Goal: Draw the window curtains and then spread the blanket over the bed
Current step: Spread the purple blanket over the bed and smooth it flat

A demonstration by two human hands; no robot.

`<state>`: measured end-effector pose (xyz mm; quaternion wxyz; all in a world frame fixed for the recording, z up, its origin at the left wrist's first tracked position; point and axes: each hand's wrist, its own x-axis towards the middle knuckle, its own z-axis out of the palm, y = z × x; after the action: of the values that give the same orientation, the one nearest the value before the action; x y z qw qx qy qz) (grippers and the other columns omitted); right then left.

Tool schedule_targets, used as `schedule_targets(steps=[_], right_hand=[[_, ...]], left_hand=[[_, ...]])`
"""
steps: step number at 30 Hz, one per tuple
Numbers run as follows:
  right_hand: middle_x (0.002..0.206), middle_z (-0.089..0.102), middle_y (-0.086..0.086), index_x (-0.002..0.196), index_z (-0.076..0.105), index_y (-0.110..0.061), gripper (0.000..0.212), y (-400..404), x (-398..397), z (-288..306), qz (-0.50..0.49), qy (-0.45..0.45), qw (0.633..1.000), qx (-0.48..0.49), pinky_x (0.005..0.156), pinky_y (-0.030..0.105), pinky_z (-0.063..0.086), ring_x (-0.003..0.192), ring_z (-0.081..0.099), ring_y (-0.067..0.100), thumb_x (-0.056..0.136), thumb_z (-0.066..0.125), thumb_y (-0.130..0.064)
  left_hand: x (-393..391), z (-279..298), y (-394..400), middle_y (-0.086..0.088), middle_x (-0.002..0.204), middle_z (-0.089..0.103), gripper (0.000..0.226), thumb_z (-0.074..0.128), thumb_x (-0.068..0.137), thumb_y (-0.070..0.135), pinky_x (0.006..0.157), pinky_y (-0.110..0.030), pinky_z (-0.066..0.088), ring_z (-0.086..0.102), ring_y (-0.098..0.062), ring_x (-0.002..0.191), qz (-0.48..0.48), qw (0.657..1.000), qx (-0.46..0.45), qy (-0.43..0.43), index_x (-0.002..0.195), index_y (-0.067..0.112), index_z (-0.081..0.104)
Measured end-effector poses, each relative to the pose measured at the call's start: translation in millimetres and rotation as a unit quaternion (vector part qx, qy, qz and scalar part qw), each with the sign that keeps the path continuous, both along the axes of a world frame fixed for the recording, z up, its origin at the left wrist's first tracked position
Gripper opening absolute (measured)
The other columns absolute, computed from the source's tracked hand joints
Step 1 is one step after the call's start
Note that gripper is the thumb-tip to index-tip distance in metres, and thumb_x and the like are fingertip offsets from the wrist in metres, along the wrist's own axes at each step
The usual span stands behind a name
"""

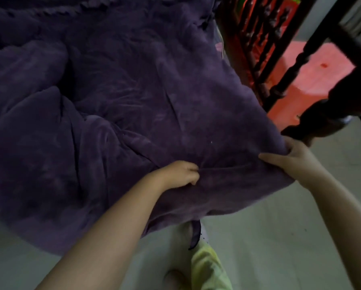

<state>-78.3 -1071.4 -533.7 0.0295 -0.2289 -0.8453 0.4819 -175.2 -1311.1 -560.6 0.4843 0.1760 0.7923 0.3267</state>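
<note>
The left hand [181,173], at lower centre, grips a fold of the purple blanket [123,97] with curled fingers; the right hand [288,158], at right, pinches its corner beside the dark bed frame [279,59]; the blanket covers the bed, rumpled at left; advisable: pull both hands evenly toward the floor [279,237], keeping the edge taut to flatten folds.

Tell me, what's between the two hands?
Only blanket. In the head view, a taut purple stretch of it runs from the left hand to the right hand; both grip its near edge.
</note>
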Motion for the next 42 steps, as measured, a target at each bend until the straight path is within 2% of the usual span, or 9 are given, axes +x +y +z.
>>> schedule_targets(steps=[4, 7, 14, 20, 25, 29, 32, 38, 42], right_hand=[[0.113, 0.064, 0.017, 0.117, 0.055, 0.0, 0.047, -14, 12, -82, 0.081, -0.348, 0.922, 0.147, 0.08, 0.035, 0.047, 0.1, 0.061, 0.024, 0.078, 0.07, -0.023], [0.13, 0.056, 0.013, 0.126, 0.051, -0.008, 0.044, -30, 7, -115, 0.169, -0.475, 0.837, 0.212, 0.096, 0.036, 0.047, 0.118, 0.054, 0.029, 0.083, 0.056, -0.018], [0.119, 0.054, 0.03, 0.112, 0.049, 0.004, 0.036, -22, -88, -115, -0.005, -0.224, 0.943, 0.245, 0.09, 0.043, 0.045, 0.109, 0.054, 0.043, 0.088, 0.049, -0.022], [0.133, 0.05, 0.021, 0.13, 0.04, 0.002, 0.07, 21, -158, -131, -0.176, -0.225, 0.956, -0.06, 0.1, 0.04, 0.041, 0.12, 0.05, 0.037, 0.08, 0.066, -0.039], [0.058, 0.072, 0.005, 0.102, 0.064, -0.001, 0.029, 33, -189, -106, -0.238, -0.149, 0.901, -0.331, 0.054, 0.03, 0.056, 0.055, 0.066, 0.022, 0.073, 0.068, -0.001], [0.045, 0.066, -0.016, 0.06, 0.065, -0.018, 0.023, 45, -190, -23, -0.255, 0.164, 0.919, -0.252, 0.044, 0.015, 0.051, 0.043, 0.059, -0.003, 0.06, 0.067, 0.005], [0.056, 0.068, -0.014, 0.067, 0.067, -0.021, 0.014, 64, -195, 10, -0.288, 0.204, 0.933, -0.076, 0.055, 0.019, 0.053, 0.055, 0.062, 0.001, 0.056, 0.066, -0.012], [0.129, 0.044, 0.022, 0.14, 0.023, -0.033, 0.072, 59, -185, -98, -0.201, -0.196, 0.947, 0.154, 0.091, 0.045, 0.045, 0.11, 0.052, 0.042, 0.079, 0.051, -0.008], [0.143, 0.024, 0.017, 0.135, 0.041, -0.024, 0.042, 58, -177, -156, -0.088, -0.391, 0.876, 0.267, 0.101, 0.044, 0.033, 0.128, 0.028, 0.035, 0.093, 0.036, -0.017]], left_hand=[[26, -36, -7, -0.013, 0.131, 0.052, 0.039, 0.048, 0.088, 0.022, 0.092, -0.029, 0.041, 0.05, -0.03, 0.116, -0.265, 0.941, -0.197, 0.072, 0.125, 0.01, 0.049], [29, -53, -18, -0.014, 0.132, 0.054, 0.038, 0.045, 0.089, 0.022, 0.093, -0.032, 0.043, 0.052, -0.03, 0.116, -0.302, 0.915, -0.249, 0.095, 0.123, 0.007, 0.053], [-26, -65, -55, -0.011, 0.129, 0.049, 0.04, 0.047, 0.088, 0.027, 0.098, -0.04, 0.044, 0.047, -0.03, 0.12, -0.048, 0.931, -0.274, 0.238, 0.126, 0.015, 0.047], [-54, -79, -32, -0.01, 0.12, 0.052, 0.042, 0.047, 0.089, 0.036, 0.09, -0.038, 0.046, 0.047, -0.028, 0.115, 0.019, 0.894, -0.299, 0.332, 0.126, 0.016, 0.045], [-75, -82, 11, -0.012, 0.125, 0.052, 0.047, 0.05, 0.089, 0.037, 0.094, -0.039, 0.041, 0.045, -0.029, 0.116, 0.11, 0.888, -0.248, 0.371, 0.129, 0.014, 0.046], [-97, -69, 57, -0.012, 0.147, 0.034, 0.064, 0.055, 0.087, 0.036, 0.112, -0.039, 0.027, 0.03, -0.028, 0.135, 0.159, 0.914, -0.021, 0.373, 0.142, 0.014, 0.03], [-113, -65, 102, -0.011, 0.156, 0.01, 0.066, 0.051, 0.089, 0.036, 0.116, -0.039, 0.017, 0.01, -0.027, 0.143, 0.157, 0.92, 0.036, 0.357, 0.146, 0.023, 0.019], [-126, -103, 128, 0.001, 0.155, 0.018, 0.059, 0.045, 0.091, 0.041, 0.113, -0.043, 0.027, 0.023, -0.024, 0.139, -0.216, 0.943, -0.195, 0.165, 0.144, 0.029, 0.024], [-138, -112, 120, -0.003, 0.139, 0.043, 0.041, 0.046, 0.092, 0.032, 0.106, -0.037, 0.037, 0.041, -0.025, 0.126, -0.222, 0.954, -0.172, 0.108, 0.132, 0.024, 0.047]])
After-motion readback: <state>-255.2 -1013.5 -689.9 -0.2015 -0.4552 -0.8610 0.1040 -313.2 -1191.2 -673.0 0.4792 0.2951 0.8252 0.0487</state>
